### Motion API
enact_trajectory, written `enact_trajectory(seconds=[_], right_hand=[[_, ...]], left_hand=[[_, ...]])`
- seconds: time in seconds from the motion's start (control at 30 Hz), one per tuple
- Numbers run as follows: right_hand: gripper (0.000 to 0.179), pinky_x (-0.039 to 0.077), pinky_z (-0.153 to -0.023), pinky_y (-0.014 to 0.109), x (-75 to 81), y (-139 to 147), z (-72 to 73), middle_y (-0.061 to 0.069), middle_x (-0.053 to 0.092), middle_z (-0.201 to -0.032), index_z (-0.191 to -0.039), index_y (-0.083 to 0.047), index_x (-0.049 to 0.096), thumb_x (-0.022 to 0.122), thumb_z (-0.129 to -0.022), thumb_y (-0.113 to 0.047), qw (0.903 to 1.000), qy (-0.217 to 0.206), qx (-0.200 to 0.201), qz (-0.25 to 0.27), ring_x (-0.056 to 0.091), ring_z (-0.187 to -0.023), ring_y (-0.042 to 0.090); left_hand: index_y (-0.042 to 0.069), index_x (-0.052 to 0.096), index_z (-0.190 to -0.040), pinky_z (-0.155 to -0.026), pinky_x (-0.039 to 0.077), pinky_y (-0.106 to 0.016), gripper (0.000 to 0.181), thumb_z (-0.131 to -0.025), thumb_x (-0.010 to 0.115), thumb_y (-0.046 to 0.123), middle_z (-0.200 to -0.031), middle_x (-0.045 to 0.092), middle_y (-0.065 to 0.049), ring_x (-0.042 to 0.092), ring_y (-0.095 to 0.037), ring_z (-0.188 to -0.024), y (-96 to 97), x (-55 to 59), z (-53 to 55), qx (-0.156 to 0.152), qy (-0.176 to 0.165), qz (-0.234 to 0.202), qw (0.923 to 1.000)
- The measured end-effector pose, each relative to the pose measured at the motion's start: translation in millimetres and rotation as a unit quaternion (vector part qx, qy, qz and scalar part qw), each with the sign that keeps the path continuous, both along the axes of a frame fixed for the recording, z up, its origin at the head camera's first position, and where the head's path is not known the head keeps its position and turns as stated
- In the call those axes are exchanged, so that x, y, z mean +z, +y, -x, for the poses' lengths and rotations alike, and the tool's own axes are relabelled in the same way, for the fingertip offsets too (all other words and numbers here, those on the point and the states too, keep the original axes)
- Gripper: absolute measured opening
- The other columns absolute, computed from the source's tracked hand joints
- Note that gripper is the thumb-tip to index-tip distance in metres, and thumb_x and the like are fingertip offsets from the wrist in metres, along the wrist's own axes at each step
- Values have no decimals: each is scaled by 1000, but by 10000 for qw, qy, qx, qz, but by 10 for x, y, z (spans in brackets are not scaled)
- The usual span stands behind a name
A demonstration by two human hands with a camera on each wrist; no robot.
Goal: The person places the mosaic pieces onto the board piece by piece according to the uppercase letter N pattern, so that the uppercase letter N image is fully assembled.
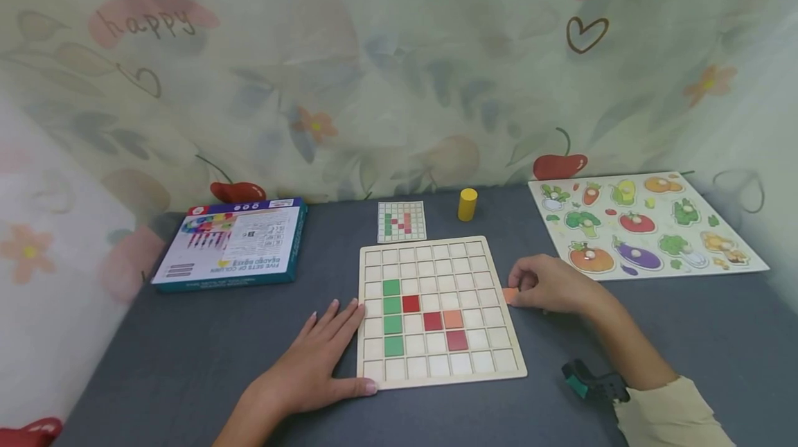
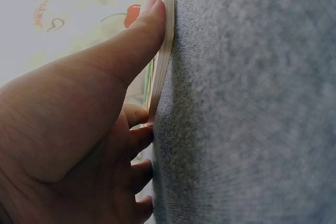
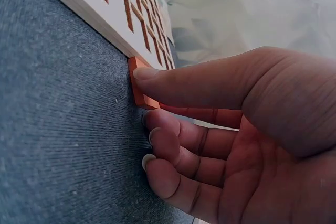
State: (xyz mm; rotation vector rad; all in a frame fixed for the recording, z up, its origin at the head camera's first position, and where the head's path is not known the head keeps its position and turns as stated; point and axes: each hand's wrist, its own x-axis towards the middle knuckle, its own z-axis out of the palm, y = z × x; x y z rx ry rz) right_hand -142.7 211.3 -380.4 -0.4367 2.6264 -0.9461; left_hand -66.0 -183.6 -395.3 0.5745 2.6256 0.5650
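A wooden grid board (image 1: 441,367) lies on the dark cloth with a column of green tiles (image 1: 393,324), several red tiles (image 1: 432,321) and one orange tile (image 1: 452,319) in its cells. My left hand (image 1: 312,367) rests with spread fingers along the board's left edge, its thumb at the near left corner. Just off the board's right edge, my right hand (image 1: 551,285) pinches an orange square tile (image 3: 137,83) between thumb and index finger. That tile sits low by the cloth, one end right at the board's side. The other right fingers are curled beneath.
Behind the board lie a small printed pattern card (image 1: 402,222) and a yellow cylinder (image 1: 467,204). A flat box (image 1: 227,242) is at the left, a vegetable puzzle board (image 1: 648,225) at the right. A patterned curtain (image 1: 399,73) hangs behind.
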Motion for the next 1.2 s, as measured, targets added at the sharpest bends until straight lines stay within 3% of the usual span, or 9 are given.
enact_trajectory(seconds=[0.5,0.9,1.2], right_hand=[[12,46,-56,35,32,13,14,0,59,-67,-82,-11,65,77,-85,-9,9998,-38,-192,3,56,-59,16],[11,52,-61,35,162,61,-4,1,60,-70,-82,-9,68,77,-88,-13,9994,-11,-343,100,58,-65,18],[8,49,-59,34,193,-89,28,0,61,-70,-82,-10,68,73,-88,-10,9998,71,-146,146,57,-63,17]], left_hand=[[19,20,-162,-117,5,-61,109,-80,61,78,-166,17,0,7,-32,-152,14,37,2,-10,8,7,10000],[19,20,-162,-116,6,-62,109,-80,60,79,-166,17,-1,7,-33,-152,18,32,1,-44,27,-20,10000],[19,20,-162,-116,6,-62,110,-80,59,80,-166,17,-1,8,-33,-152,16,22,0,-18,11,30,10000]])
